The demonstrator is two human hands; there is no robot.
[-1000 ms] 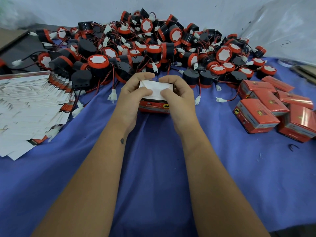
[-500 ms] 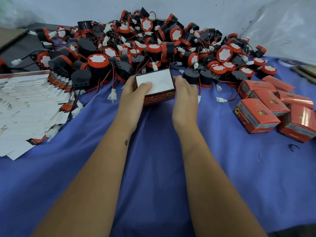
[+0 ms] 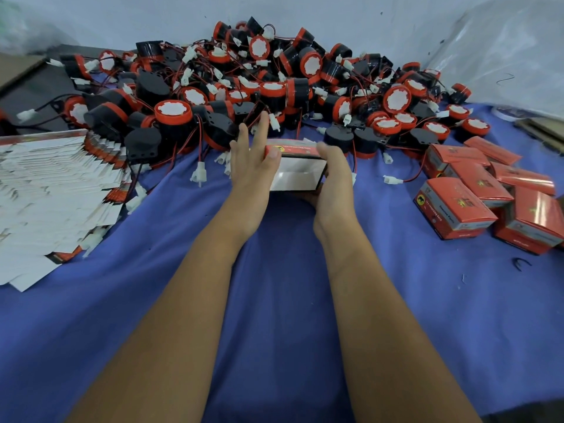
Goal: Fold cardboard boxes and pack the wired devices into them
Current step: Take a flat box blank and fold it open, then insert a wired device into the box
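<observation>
Blue cloth (image 3: 274, 300), box (image 3: 297, 175) between hands (image 3: 334, 178)

Right hand (image 3: 334, 175) fingers hidden behind box (image 3: 297, 172); box inside not visible, its print too small to read; flat card stack (image 3: 52, 190) cut by left edge; closed boxes (image 3: 488, 193) cut at right edge
</observation>
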